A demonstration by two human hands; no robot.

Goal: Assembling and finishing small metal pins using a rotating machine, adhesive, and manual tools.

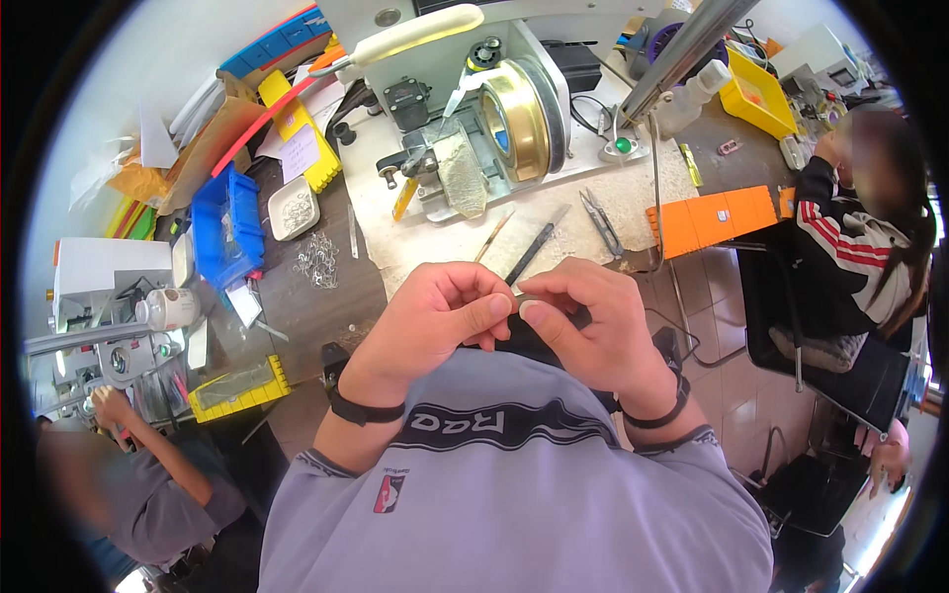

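My left hand (435,318) and my right hand (598,321) meet at the near edge of the workbench, fingertips almost touching. Both are closed in a pinch. Whatever lies between the fingertips is too small or too hidden to name. Just beyond them, on the pale worn work surface (395,232), lie a dark-handled tool (531,252) and a thin brown stick-like tool (494,235). A pair of metal pliers or tweezers (601,225) rests to their right. Behind stands a bench machine with a gold-coloured roll (511,124) and a tilted metal block (461,176).
Left on the bench are a heap of small metal pieces (318,265), a white dish (294,208) and a blue bin (225,222). An orange panel (717,217) and yellow tray (753,99) are at right. Co-workers sit at lower left (168,484) and right (855,232).
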